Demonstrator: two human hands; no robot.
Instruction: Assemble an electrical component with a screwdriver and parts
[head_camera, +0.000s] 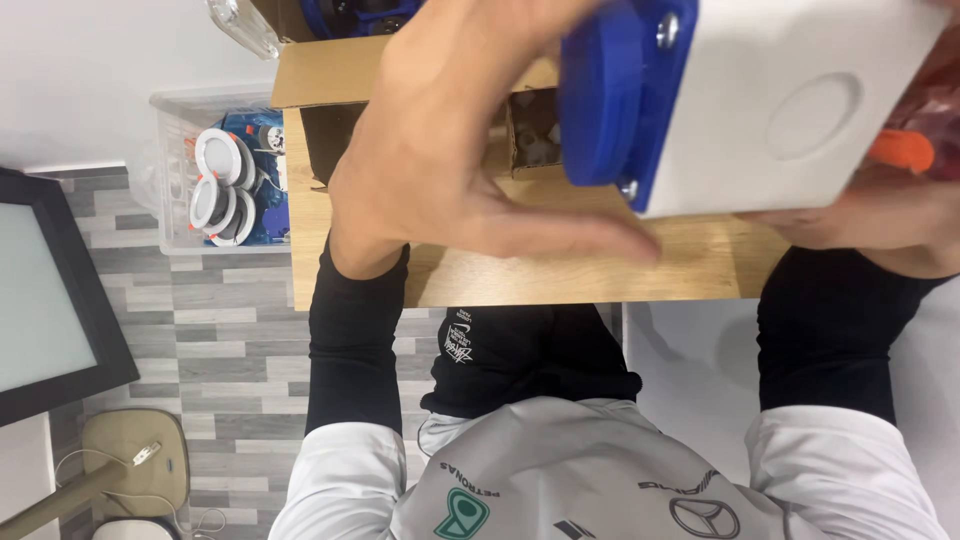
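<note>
**Operator A:** Report the position of the unit.

**Operator B:** The white box (800, 100) is held in the air above the wooden table (560, 275), close to the camera. A blue flange (620, 90) is fixed to its left face with metal screws. A shallow round recess shows on the white side facing the camera.

**Operator A:** Condition of the right hand?

**Operator B:** The right hand (870, 215) lies under the lower right edge of the white box and carries it. Its fingers are mostly hidden behind the box. An orange part (900, 150) shows just beside that edge; what it belongs to is unclear.

**Operator A:** Condition of the left hand?

**Operator B:** The left hand (450, 150) is spread, thumb stretched out below the blue flange and free of it. Its fingers reach up to the flange's edge. I cannot tell whether they grip it.

**Operator A:** Surroundings?

**Operator B:** An open cardboard box (330, 70) stands on the table behind the left hand. A clear plastic bin (175, 150) holding round white fittings sits on the grey floor to the left.
</note>
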